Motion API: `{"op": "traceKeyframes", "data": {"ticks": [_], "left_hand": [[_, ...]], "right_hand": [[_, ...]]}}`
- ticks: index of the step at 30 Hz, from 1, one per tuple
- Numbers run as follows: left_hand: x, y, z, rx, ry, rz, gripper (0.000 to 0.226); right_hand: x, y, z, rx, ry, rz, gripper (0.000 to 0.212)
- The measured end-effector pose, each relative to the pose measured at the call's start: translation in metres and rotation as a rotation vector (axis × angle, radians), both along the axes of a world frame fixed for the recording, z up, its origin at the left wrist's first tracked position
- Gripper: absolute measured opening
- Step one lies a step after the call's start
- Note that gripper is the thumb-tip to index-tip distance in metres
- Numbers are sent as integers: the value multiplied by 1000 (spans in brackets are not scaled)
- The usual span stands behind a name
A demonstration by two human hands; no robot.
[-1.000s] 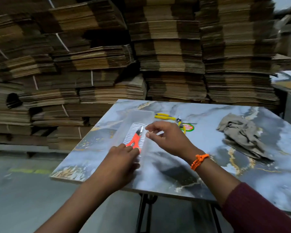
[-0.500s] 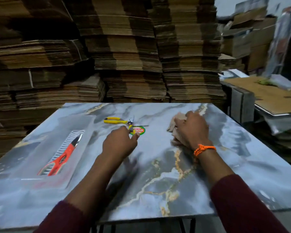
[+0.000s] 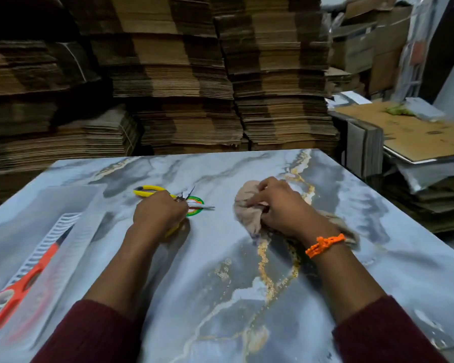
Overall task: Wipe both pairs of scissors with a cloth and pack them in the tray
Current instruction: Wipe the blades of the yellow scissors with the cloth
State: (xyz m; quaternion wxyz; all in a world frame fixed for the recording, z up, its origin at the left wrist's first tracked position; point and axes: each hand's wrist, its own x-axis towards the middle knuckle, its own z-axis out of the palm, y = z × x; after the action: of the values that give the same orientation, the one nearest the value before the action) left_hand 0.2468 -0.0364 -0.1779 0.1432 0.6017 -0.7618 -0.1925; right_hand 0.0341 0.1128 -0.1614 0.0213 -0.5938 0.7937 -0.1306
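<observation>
Though the left hand hides most of the yellow scissors it grips on the marble table, the right hand clutches the cloth beside them; orange scissors lie in the tray, cardboard stacks behind.

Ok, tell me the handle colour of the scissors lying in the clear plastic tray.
Orange-red scissors, seen in the head view.

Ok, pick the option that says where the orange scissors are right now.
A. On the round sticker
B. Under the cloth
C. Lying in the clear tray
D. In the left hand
C: the orange scissors lie in the clear tray at the table's left, while the left hand is on the yellow scissors and the right hand grips the cloth.
</observation>
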Motion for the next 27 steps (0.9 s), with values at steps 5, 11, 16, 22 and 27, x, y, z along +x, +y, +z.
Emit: {"op": "traceKeyframes", "data": {"ticks": [5, 11, 16, 22, 27], "left_hand": [[18, 14, 6, 374, 607, -189, 39], [13, 34, -5, 770, 1120, -214, 24], [-2, 36, -8, 781, 1238, -135, 13], [10, 20, -3, 558, 1373, -54, 34], [10, 15, -5, 570, 1458, 50, 11]], "right_hand": [[5, -1, -1, -440, -140, -29, 15], [23, -6, 12, -800, -630, -289, 23], [26, -22, 27, -659, -849, -191, 35], [32, -37, 46, -233, -1306, 24, 25], [38, -28, 36, -348, -1405, -27, 30]]}}
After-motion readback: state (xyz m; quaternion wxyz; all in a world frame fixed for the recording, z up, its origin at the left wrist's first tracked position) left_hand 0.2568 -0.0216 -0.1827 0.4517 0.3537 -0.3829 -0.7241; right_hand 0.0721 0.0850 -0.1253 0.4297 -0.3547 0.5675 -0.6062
